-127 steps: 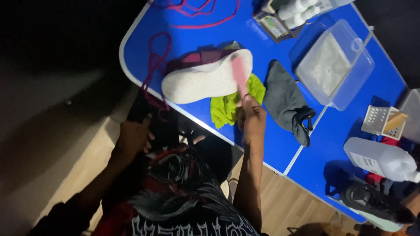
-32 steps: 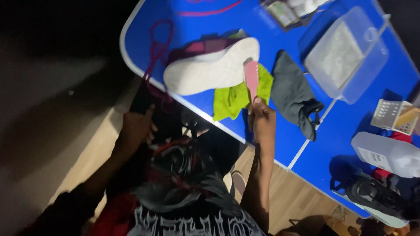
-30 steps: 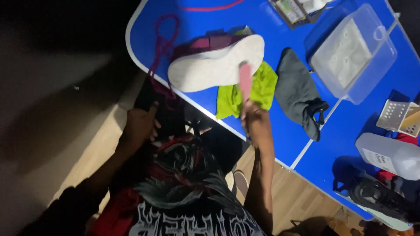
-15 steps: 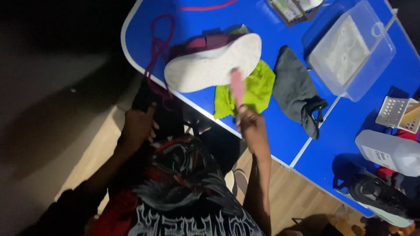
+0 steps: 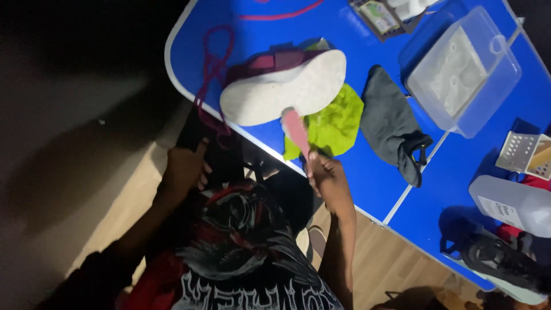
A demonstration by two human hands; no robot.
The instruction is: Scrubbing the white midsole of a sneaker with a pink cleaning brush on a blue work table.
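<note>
A maroon shoe lies on its side with its white sole (image 5: 284,92) facing me, at the near edge of the blue table (image 5: 367,166). My right hand (image 5: 324,172) grips a pink brush (image 5: 295,129) whose head touches the lower edge of the sole. A lime-green cloth (image 5: 333,123) lies under the shoe and the brush. Maroon laces (image 5: 212,63) trail off the table's corner. My left hand (image 5: 183,169) rests below the table edge against a dark object (image 5: 192,135); its grip is too dark to make out.
A dark grey cloth (image 5: 393,129) lies right of the green one. A clear plastic tub (image 5: 459,72) stands at the back right, a metal grater (image 5: 525,155) and a white jug (image 5: 511,204) at the right edge, and a black shoe (image 5: 502,261) near the wooden floor.
My right hand has drawn the pink brush back and forth along the sole's lower edge. It now sits nearer the sole's middle. The left hand has stayed put.
</note>
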